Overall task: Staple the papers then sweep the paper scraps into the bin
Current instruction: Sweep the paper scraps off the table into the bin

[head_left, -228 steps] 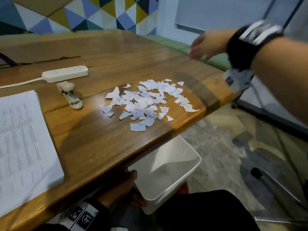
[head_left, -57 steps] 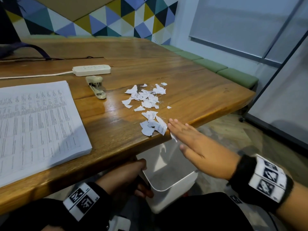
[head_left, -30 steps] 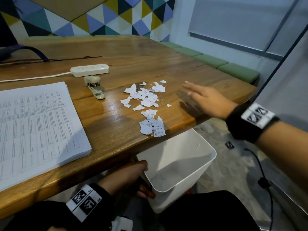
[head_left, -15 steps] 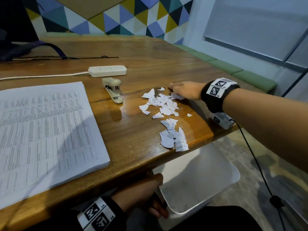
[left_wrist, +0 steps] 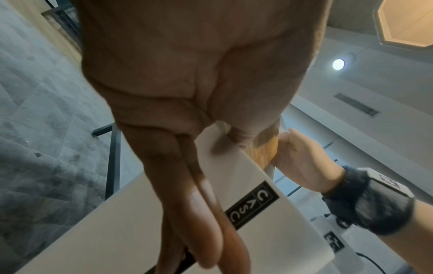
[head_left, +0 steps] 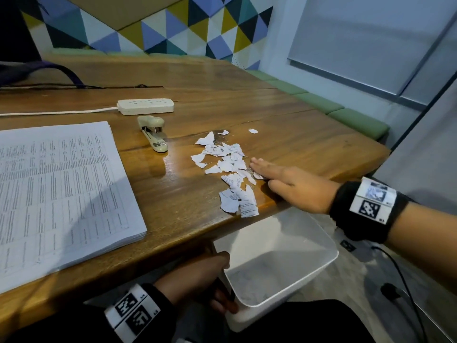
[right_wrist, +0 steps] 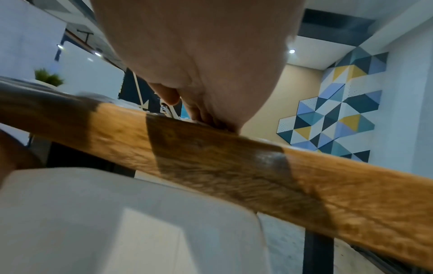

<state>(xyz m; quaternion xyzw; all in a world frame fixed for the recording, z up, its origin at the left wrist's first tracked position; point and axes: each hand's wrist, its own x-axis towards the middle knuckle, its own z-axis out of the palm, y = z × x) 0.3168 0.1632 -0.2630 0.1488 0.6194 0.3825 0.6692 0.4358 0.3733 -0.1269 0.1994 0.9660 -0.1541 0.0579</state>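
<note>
Torn white paper scraps [head_left: 227, 167] lie in a loose strip on the wooden table [head_left: 296, 144], reaching its near edge. My right hand [head_left: 284, 179] lies flat on the table with straight fingers, its fingertips touching the right side of the scraps. Under the table edge my left hand [head_left: 205, 280] grips the rim of the white bin [head_left: 284, 263], thumb inside and fingers [left_wrist: 201, 213] along its outer wall [left_wrist: 117, 231]. A thick stack of printed papers [head_left: 57, 189] lies at the left. A beige stapler [head_left: 153, 134] sits beyond the scraps.
A white power strip [head_left: 146, 106] with its cord lies behind the stapler. A green bench [head_left: 356, 122] runs along the wall past the table's far right edge. A black cable [head_left: 400, 293] trails on the floor at the right.
My right hand has slid from the far side of the scraps toward the near table edge, along their right side. The left hand keeps holding the bin under the edge.
</note>
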